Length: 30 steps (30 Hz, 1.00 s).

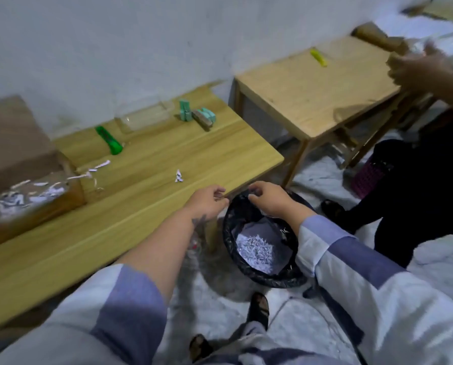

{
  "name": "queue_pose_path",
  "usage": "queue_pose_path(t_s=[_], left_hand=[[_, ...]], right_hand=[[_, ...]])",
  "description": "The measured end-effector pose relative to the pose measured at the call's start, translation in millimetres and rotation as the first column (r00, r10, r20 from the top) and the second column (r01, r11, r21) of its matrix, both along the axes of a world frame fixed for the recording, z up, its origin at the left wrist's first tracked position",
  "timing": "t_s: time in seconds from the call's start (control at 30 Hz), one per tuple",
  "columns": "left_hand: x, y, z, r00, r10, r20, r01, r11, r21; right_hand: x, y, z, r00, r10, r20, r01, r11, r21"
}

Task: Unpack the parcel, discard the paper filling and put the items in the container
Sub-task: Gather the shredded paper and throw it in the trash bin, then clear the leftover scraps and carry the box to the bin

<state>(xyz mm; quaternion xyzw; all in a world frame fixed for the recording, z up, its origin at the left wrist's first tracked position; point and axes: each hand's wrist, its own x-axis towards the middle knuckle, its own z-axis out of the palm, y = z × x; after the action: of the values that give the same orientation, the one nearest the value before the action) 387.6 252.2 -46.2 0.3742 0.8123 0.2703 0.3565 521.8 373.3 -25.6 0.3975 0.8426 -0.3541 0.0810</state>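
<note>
The open cardboard parcel (35, 164) lies at the table's left, with white paper shreds (22, 198) still inside. A clear plastic container (146, 117) stands at the back by the wall. Right of it are two teal items (185, 110) (206, 117). Off the table's right corner sits a bin with a black liner (230, 233), and a heap of shredded paper (255, 250) lies in it. My left hand (209, 200) hovers at the table corner above the bin's rim. My right hand (270, 198) hangs over the bin. Both have curled fingers, and I see nothing in them.
A green box cutter (109, 140) and loose shreds (179, 176) lie on the wooden table (141, 206). A second, smaller table (317, 85) carries a yellow cutter (318, 57). Another person's hand (420, 67) and dark clothing (417, 193) fill the right side, beside a pink basket (367, 177).
</note>
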Motion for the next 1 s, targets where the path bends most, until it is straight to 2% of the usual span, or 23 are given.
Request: queue_pose_path(t_s=[0.23,0.43,0.7,0.8,0.87,1.0], left_hand=[[-56,-81,16,0.975,0.192,-0.107,-0.189,0.981,0.034],[-102,-124,12,0.905,0.364,-0.218,-0.368,0.929,0.025],[-138,-144,-34,0.799,0.428,-0.421,-0.465,0.885,0.017],[-143,-145,-58,0.732,0.419,-0.537,-0.502,0.865,-0.009],[-147,-148,-72,0.716,0.413,-0.563,-0.496,0.869,0.008],[-151,-154,-79,0.691,0.411,-0.595,-0.47,0.881,0.063]], right_hand=[[-71,-56,24,0.985,0.172,-0.001,-0.172,0.985,0.03],[-141,-72,7,0.941,0.337,-0.014,-0.333,0.936,0.112],[-199,-74,-60,0.816,0.543,0.196,-0.578,0.765,0.284],[-219,-76,-76,0.768,0.618,0.17,-0.628,0.673,0.391],[-243,-72,-81,0.727,0.673,0.135,-0.658,0.626,0.418],[-307,-60,-85,0.715,0.696,0.061,-0.649,0.629,0.428]])
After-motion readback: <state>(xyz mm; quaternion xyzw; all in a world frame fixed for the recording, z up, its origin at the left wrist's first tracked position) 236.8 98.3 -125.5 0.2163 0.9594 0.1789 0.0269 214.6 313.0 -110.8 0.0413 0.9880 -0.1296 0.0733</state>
